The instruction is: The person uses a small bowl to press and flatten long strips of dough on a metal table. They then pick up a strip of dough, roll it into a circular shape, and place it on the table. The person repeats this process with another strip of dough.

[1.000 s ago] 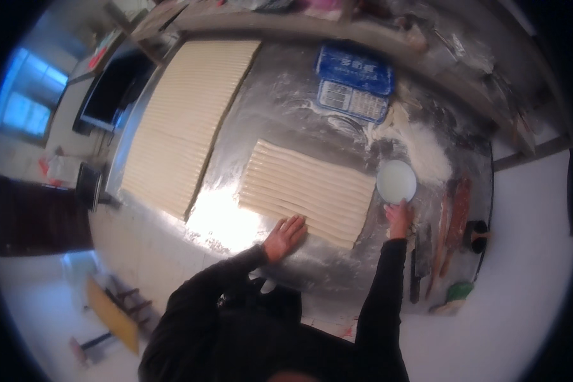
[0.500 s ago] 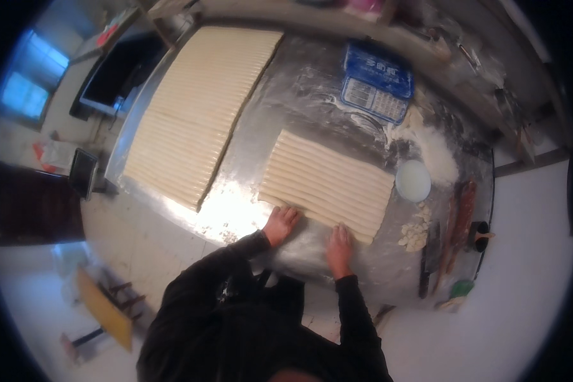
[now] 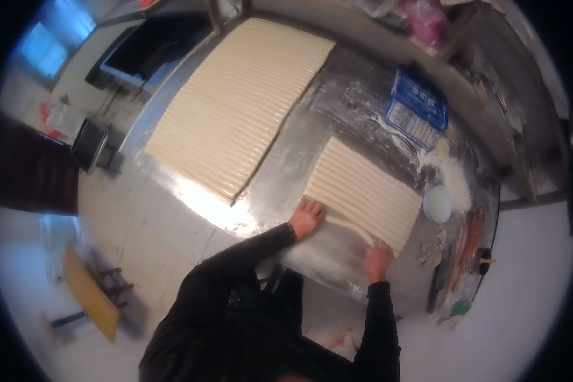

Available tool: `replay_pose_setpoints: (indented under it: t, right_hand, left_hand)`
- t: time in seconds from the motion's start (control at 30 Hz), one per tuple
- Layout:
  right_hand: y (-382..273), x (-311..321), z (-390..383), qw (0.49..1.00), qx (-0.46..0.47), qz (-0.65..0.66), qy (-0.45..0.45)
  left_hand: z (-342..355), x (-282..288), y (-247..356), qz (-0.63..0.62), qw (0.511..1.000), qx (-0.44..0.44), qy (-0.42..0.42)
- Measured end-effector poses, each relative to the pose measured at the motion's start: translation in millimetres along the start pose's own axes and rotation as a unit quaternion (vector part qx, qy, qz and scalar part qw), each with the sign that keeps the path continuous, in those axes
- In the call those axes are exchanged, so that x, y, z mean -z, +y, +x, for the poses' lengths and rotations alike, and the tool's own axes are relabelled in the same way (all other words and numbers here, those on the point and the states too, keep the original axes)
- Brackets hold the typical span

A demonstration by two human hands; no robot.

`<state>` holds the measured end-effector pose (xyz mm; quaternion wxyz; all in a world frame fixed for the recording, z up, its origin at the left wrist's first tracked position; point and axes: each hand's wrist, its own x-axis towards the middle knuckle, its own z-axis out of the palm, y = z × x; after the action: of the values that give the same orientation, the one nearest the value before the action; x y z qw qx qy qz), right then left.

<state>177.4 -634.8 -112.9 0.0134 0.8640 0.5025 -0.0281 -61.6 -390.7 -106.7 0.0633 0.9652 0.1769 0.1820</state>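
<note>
A small sheet of pale dough strips (image 3: pixel 366 184), laid side by side, lies on the metal table in front of me. One dough strip (image 3: pixel 346 224) stands a little apart from the sheet's near edge and runs between my hands. My left hand (image 3: pixel 307 218) has its fingers closed at the strip's left end. At the right end my right hand (image 3: pixel 379 261) is closed on the strip, beside the sheet's near right corner. A larger sheet of dough strips (image 3: pixel 239 102) stretches along the table's left side.
Right of the small sheet stand a pale bowl (image 3: pixel 437 204), loose flour (image 3: pixel 453 175) and dough scraps (image 3: pixel 431 249). Wooden rolling pins (image 3: pixel 470 245) lie along the right edge. A blue scale (image 3: pixel 417 108) sits at the back, below a shelf. A yellow-topped stool (image 3: pixel 90 296) is on the floor at left.
A strip at the small sheet's near edge now shows separated from it, with my hands at its ends. My right hand has moved farther from the left. The view has turned.
</note>
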Motion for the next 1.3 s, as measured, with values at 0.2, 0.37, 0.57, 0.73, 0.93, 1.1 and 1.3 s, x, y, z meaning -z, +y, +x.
replay_pose_setpoints:
  t: [0.2, 0.37, 0.57, 0.73, 0.93, 1.1, 1.3]
  right_hand:
    - [-7.2, 15.9, 9.8, 0.999, 0.002, -0.037, -0.002]
    - [-5.1, 13.9, 11.6, 0.998, 0.021, -0.059, -0.007]
    - [-9.5, 19.7, 11.2, 0.996, -0.002, -0.079, -0.043]
    - [-2.5, 18.9, 12.1, 0.995, 0.014, -0.101, -0.016]
    - [17.5, 6.7, 4.6, 0.993, 0.016, -0.119, -0.009]
    - [35.1, 2.8, -6.9, 0.987, 0.098, -0.116, 0.044]
    - [16.1, 9.0, -36.5, 0.982, 0.096, -0.14, 0.082]
  left_hand:
    - [-7.5, -3.2, -20.0, 0.033, 0.999, 0.012, -0.002]
    - [-11.2, -1.9, -26.1, 0.013, 0.999, 0.023, 0.019]
    - [-14.4, 0.8, -35.3, -0.004, 0.999, 0.019, -0.033]
    - [-16.6, -6.1, -41.1, -0.021, 0.999, 0.019, 0.031]
    - [-17.0, -4.6, -46.2, -0.003, 1.0, -0.026, -0.015]
    - [-22.8, -10.8, -41.5, 0.011, 0.998, -0.065, -0.006]
    - [-61.1, -39.7, -38.7, 0.163, 0.977, -0.14, 0.008]
